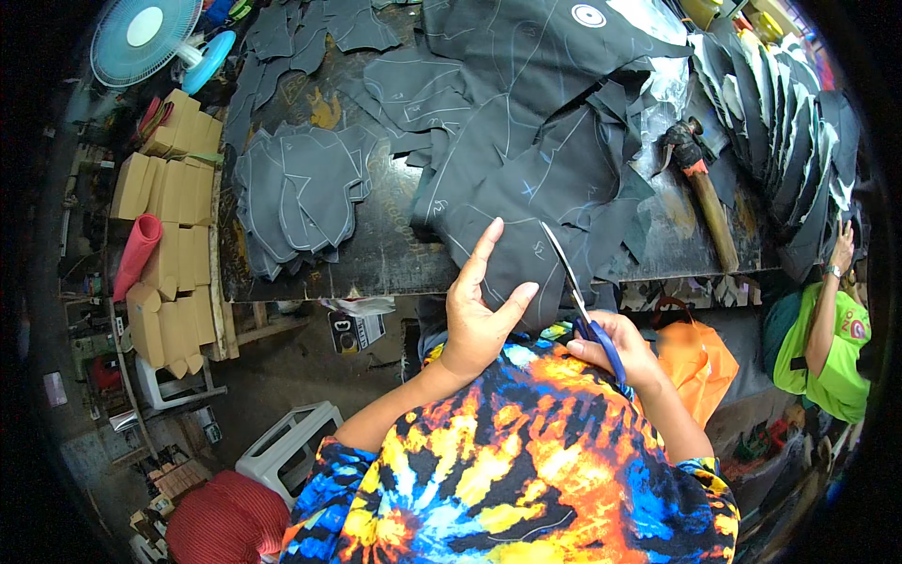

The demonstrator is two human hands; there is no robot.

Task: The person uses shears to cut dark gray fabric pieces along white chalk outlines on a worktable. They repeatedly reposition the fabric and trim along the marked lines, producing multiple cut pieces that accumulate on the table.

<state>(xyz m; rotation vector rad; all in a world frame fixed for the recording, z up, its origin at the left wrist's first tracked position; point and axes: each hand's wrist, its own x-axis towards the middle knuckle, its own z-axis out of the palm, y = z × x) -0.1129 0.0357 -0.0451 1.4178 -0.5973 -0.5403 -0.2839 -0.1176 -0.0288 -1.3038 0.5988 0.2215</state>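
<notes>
A large dark sheet, leather-like and marked with pale drawn outlines [507, 169], lies across the table and hangs over its near edge. My left hand [474, 315] is at that near edge, index finger stretched forward and thumb spread to the right against the sheet; its other fingers are mostly hidden. In my right hand [625, 343] is a pair of scissors [568, 268] with blue handles. The blades point forward and left over the marked sheet, and look nearly closed. A stack of cut dark pieces [301, 197] with pale outlines sits left of my hands.
The worn dark table [385, 254] ends just before my body. A wooden-handled hammer [705, 193] lies at right, near a row of folded dark pieces [785, 132]. At left are cardboard boxes [174, 226] and a blue fan [146, 38]. Another person's hand [843, 249] shows far right.
</notes>
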